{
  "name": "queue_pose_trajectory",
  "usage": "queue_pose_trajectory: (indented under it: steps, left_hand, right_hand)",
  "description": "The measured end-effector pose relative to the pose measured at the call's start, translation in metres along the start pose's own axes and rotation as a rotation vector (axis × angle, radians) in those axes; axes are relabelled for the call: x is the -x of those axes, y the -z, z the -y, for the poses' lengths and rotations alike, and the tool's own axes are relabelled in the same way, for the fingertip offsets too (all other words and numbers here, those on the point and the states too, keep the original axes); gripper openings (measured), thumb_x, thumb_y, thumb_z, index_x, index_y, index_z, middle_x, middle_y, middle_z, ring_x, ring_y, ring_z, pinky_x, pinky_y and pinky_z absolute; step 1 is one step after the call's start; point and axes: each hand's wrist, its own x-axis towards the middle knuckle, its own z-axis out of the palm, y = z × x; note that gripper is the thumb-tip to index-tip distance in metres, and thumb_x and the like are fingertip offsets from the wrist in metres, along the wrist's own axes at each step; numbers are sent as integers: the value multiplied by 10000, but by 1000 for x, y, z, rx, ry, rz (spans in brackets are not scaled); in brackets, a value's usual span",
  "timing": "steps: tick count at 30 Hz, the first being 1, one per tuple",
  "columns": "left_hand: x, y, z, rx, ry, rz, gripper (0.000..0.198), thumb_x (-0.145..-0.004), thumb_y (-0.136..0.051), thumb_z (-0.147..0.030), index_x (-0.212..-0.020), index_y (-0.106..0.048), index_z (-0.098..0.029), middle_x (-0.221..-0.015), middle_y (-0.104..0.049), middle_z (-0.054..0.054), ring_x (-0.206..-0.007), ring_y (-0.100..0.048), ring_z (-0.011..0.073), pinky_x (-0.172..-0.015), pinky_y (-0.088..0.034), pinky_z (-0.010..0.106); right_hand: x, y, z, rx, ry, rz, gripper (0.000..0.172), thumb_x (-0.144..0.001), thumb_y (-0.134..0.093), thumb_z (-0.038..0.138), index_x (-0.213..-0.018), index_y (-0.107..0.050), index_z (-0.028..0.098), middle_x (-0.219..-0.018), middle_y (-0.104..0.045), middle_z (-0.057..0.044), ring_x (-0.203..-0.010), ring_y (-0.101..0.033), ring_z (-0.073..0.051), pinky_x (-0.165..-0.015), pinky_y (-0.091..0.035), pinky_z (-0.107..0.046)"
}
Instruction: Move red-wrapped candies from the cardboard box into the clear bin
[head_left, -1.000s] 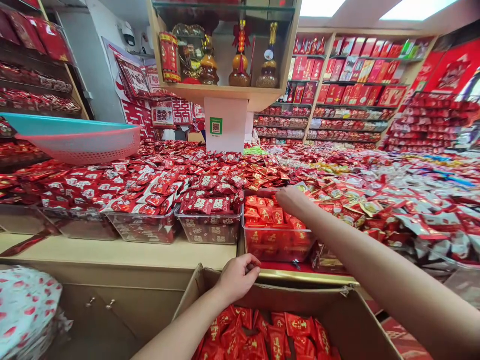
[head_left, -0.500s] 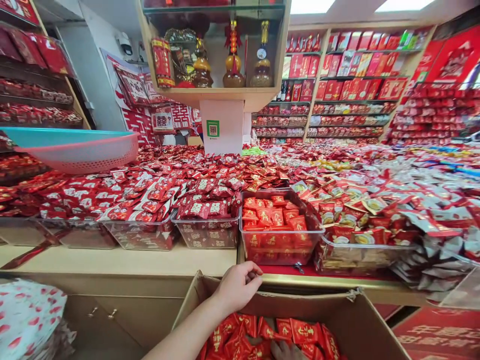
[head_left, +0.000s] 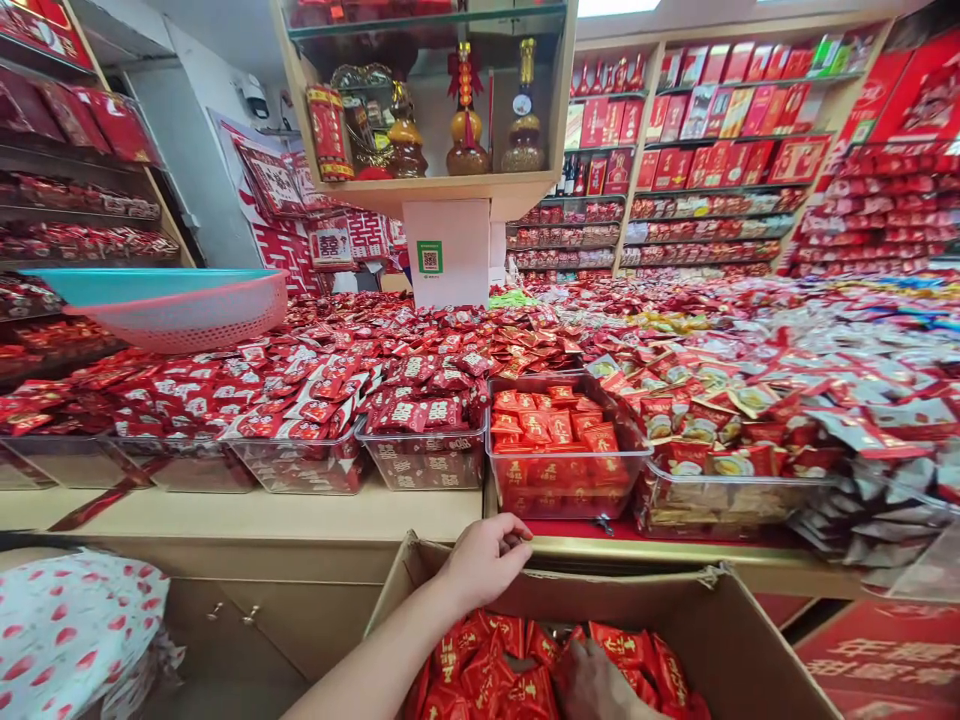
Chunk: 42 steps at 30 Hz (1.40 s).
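My left hand [head_left: 491,562] hovers over the far edge of an open cardboard box [head_left: 660,595]. Its fingers are loosely curled, and nothing shows in them. Inside the box, my right hand [head_left: 596,682] is down among shiny red candy packets [head_left: 487,675] with gold lettering. Its fingers are bent and pressed round packets, their tips hidden. Just beyond the box, a clear plastic bin [head_left: 566,485] holds rows of similar red packets [head_left: 559,425].
More clear bins [head_left: 424,465] of wrapped sweets line the counter [head_left: 300,515]. A pink and blue basket [head_left: 202,310] sits on the sweets at left. A display cabinet [head_left: 450,190] hangs overhead. A heart-patterned white cloth [head_left: 75,630] is at lower left.
My right hand has come higher into view among the packets, with more of its back showing. My left hand keeps its curled pose by the box edge. The view has shifted slightly.
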Motion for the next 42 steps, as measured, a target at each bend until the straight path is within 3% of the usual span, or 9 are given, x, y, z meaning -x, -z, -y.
queue_pose_trajectory:
  steps: [3, 7, 11, 15, 18, 21, 24, 29, 42]
  left_hand:
    - [2, -2, 2, -16, 5, -19, 189, -687, -487, -287, -800, -591, -176, -637, -575, -4, -570, -491, 115, -528, -371, 204]
    - [4, -2, 5, -1, 20, -17, 182, -687, -489, -273, -801, -591, -175, -606, -562, -13, -544, -480, 106, -514, -366, 199]
    - [6, 1, -1, 135, -17, -31, 194, -703, -495, -289, -830, -578, -168, -639, -566, -4, -585, -495, 107, -552, -383, 203]
    - [11, 4, -16, 383, -4, 106, 325, -770, -403, -394, -941, -542, -155, -762, -603, 36, -631, -539, 117, -558, -407, 214]
    - [13, 1, -23, 420, -58, 191, 348, -724, -499, -393, -968, -561, -153, -868, -611, 51, -791, -546, 156, -685, -415, 240]
    - [11, -4, -23, 491, -9, 170, 376, -650, -605, -335, -975, -561, -152, -892, -619, 54, -822, -549, 172, -727, -415, 257]
    - [6, -7, -21, 582, 93, 117, 328, -647, -608, -334, -904, -564, -134, -817, -624, 53, -726, -558, 154, -638, -435, 248]
    - [3, -6, -21, 713, 202, 46, 267, -604, -651, -317, -772, -548, -137, -662, -600, 1, -562, -517, 95, -529, -410, 203]
    - [9, -11, -30, 1150, 276, 31, 131, -701, -583, -232, -741, -479, -162, -716, -616, 6, -641, -568, 106, -640, -438, 256]
  right_hand:
    - [-2, 27, 0, 1, -40, 87, 307, -615, -421, -12, -790, -644, 105, -746, -650, -182, -788, -587, -316, -654, -422, -446]
    - [0, 95, 2, -130, -21, 205, 366, -651, -354, -20, -863, -602, 146, -753, -657, -135, -644, -622, -246, -487, -429, -279]
    - [19, 172, 1, -422, 98, 94, 245, -594, -491, 61, -818, -544, 145, -704, -640, -65, -605, -591, -199, -483, -392, -231]
    - [34, 212, -11, -794, 79, -182, 265, -567, -601, 153, -813, -508, 180, -782, -609, -16, -710, -551, -169, -593, -404, -220]
    - [34, 213, -25, -950, 55, -354, 260, -598, -606, 174, -841, -513, 184, -809, -599, -13, -747, -536, -165, -665, -401, -241]
    - [28, 203, -35, -1036, 23, -400, 277, -590, -629, 178, -844, -519, 181, -830, -597, -14, -767, -531, -166, -692, -397, -260]
    - [22, 195, -40, -1274, -22, -402, 315, -597, -645, 241, -864, -490, 180, -830, -593, -14, -762, -533, -154, -670, -405, -256]
    - [15, 190, -41, -1726, -149, -299, 312, -609, -632, 380, -735, -446, 165, -558, -557, 31, -486, -498, -94, -468, -388, -216]
    - [17, 192, -47, -1911, -87, -427, 291, -610, -667, 266, -823, -512, 142, -684, -595, 1, -568, -531, -84, -535, -410, -211]
